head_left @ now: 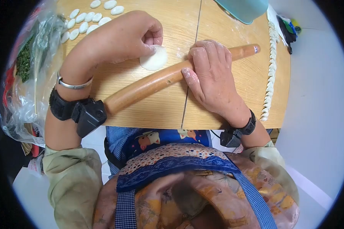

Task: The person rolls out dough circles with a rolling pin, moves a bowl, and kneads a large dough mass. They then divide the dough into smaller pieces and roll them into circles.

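Observation:
A round white dough wrapper (155,60) lies on the wooden table, its upper edge pinched by my left hand (139,34), whose fingers are curled. My right hand (213,74) is wrapped over a long wooden rolling pin (145,89). The pin slants from near my left wrist up to the right, and its lower left end touches or nearly touches the black wrist device. The wrapper lies just beyond the pin. Flour dusts the fingers of both hands.
Several small flattened dough pieces (90,16) lie at the upper left. A long row of dumplings (270,76) lines the table's right side. A light blue container (246,9) stands at the back. Plastic bags with greens (25,61) are at the left edge.

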Available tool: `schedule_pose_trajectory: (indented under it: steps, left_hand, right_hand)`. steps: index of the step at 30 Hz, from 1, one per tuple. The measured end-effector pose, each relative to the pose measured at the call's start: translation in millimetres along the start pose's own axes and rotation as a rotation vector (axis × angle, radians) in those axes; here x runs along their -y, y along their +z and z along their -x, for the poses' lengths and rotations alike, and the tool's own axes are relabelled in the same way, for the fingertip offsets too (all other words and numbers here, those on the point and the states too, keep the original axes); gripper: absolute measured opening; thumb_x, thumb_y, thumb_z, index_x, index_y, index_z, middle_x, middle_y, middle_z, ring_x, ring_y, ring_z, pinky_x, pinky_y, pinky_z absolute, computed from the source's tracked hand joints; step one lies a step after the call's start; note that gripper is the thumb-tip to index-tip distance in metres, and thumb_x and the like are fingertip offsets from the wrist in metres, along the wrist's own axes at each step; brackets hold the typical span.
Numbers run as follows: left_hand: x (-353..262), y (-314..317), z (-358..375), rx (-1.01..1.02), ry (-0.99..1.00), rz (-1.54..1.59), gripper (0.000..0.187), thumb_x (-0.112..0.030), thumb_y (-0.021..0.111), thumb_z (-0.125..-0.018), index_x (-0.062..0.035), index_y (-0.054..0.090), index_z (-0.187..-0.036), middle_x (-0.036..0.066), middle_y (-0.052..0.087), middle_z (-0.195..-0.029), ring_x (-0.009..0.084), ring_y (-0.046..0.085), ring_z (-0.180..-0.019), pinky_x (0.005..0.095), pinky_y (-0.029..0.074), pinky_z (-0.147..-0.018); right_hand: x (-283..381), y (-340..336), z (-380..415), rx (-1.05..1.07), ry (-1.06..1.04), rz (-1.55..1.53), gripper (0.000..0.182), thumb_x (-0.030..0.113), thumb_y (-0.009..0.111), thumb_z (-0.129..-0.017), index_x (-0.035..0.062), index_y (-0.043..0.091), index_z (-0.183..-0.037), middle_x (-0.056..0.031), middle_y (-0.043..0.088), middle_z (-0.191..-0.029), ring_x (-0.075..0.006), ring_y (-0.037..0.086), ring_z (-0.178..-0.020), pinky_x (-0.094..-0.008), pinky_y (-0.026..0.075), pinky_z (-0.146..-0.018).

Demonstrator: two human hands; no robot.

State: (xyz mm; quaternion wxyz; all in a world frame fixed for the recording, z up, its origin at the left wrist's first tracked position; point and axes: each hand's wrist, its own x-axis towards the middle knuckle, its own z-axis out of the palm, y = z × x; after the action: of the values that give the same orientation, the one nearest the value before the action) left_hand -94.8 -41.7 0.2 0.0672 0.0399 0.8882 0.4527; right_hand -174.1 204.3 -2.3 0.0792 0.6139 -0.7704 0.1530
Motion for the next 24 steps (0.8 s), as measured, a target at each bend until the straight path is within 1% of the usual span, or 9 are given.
schedule_pose_trajectory:
  steps: [4, 6, 9, 10, 13, 18, 21, 23, 24]
  left_hand:
    - [-2.5, 1.3, 1.7, -0.023, 0.043, -0.048, 0.008, -0.005, 0.068, -0.084, 0.0021, 0.065, -0.088, 0.004, 0.058, -0.068, 0.0104, 0.053, -0.066, 0.029, 0.046, -0.061]
    - [-2.5, 1.2, 0.3, -0.036, 0.051, -0.074, 0.009, -0.005, 0.068, -0.084, 0.0027, 0.065, -0.088, 0.005, 0.058, -0.068, 0.011, 0.054, -0.066, 0.0295, 0.046, -0.062]
    - [-0.7, -0.4, -0.4, -0.036, 0.019, -0.021, 0.011, -0.006, 0.068, -0.085, 0.0034, 0.064, -0.089, 0.007, 0.059, -0.07, 0.0125, 0.054, -0.067, 0.0303, 0.046, -0.063]
    - [0.4, -1.0, -1.0, -0.036, 0.05, -0.028, 0.011, -0.007, 0.068, -0.085, 0.0032, 0.065, -0.09, 0.008, 0.059, -0.071, 0.0129, 0.054, -0.068, 0.0305, 0.046, -0.063]
    - [2.1, -1.5, 0.6, -0.02, 0.077, -0.046, 0.012, -0.009, 0.067, -0.088, 0.0026, 0.065, -0.09, 0.008, 0.061, -0.073, 0.0138, 0.055, -0.069, 0.0308, 0.047, -0.064]
    - [1.6, -2.6, 0.6, 0.001, 0.115, -0.105, 0.011, -0.01, 0.065, -0.09, 0.001, 0.063, -0.089, 0.006, 0.06, -0.073, 0.0134, 0.054, -0.069, 0.03, 0.046, -0.064]
    - [-2.0, 1.0, 1.3, 0.018, 0.12, -0.077, 0.01, -0.009, 0.064, -0.09, 0.0002, 0.061, -0.089, 0.004, 0.058, -0.073, 0.012, 0.053, -0.071, 0.0289, 0.045, -0.066]
    - [-2.4, 5.7, 1.4, 0.065, 0.115, 0.168, 0.008, -0.008, 0.061, -0.091, 0.0, 0.06, -0.093, 0.004, 0.057, -0.076, 0.0105, 0.051, -0.074, 0.0284, 0.044, -0.068]
    - [-2.3, 5.7, 0.7, 0.069, 0.115, 0.169, 0.008, -0.008, 0.061, -0.091, 0.0, 0.06, -0.093, 0.004, 0.057, -0.076, 0.0105, 0.051, -0.074, 0.0284, 0.044, -0.068]
  right_hand:
    - [-7.0, 4.9, -14.4, -0.004, 0.013, -0.016, 0.031, 0.029, 0.063, -0.088, 0.0022, 0.055, -0.101, -0.016, 0.055, -0.102, -0.0351, 0.052, -0.1, -0.048, 0.039, -0.086]
    - [-11.8, 8.7, -29.3, 0.031, 0.044, 0.022, 0.029, 0.028, 0.061, -0.089, 0.0025, 0.056, -0.1, -0.0158, 0.056, -0.101, -0.0346, 0.053, -0.098, -0.048, 0.04, -0.083]
    - [-15.6, 14.6, -50.3, 0.05, 0.068, 0.105, 0.027, 0.028, 0.06, -0.09, 0.0026, 0.057, -0.101, -0.0162, 0.057, -0.101, -0.0342, 0.053, -0.098, -0.0479, 0.041, -0.083]
    - [-16.9, 16.2, -53.0, 0.051, 0.062, 0.105, 0.027, 0.028, 0.06, -0.09, 0.0026, 0.057, -0.101, -0.0162, 0.057, -0.101, -0.0342, 0.053, -0.098, -0.0479, 0.041, -0.083]
    - [-18.3, 17.9, -52.9, 0.042, 0.065, 0.087, 0.027, 0.027, 0.059, -0.091, 0.0026, 0.057, -0.101, -0.0161, 0.057, -0.101, -0.0339, 0.054, -0.099, -0.048, 0.041, -0.086]
    - [-9.9, 11.1, -21.8, -0.085, -0.04, -0.01, 0.028, 0.026, 0.06, -0.088, 0.0014, 0.055, -0.102, -0.0166, 0.057, -0.103, -0.0351, 0.054, -0.101, -0.0492, 0.04, -0.091]
    - [-10.4, 12.1, -5.8, -0.117, -0.064, -0.054, 0.028, 0.024, 0.061, -0.086, 0.0015, 0.056, -0.101, -0.0174, 0.057, -0.103, -0.0359, 0.053, -0.102, -0.0495, 0.039, -0.091]
    - [-13.7, 13.7, -5.1, -0.122, -0.043, -0.057, 0.027, 0.024, 0.062, -0.085, 0.0018, 0.056, -0.099, -0.0174, 0.056, -0.101, -0.0356, 0.053, -0.1, -0.0492, 0.039, -0.09]
    - [-14.7, 13.3, -6.1, -0.126, -0.03, -0.056, 0.025, 0.023, 0.062, -0.084, 0.0021, 0.056, -0.098, -0.0175, 0.056, -0.099, -0.0353, 0.053, -0.099, -0.049, 0.039, -0.089]
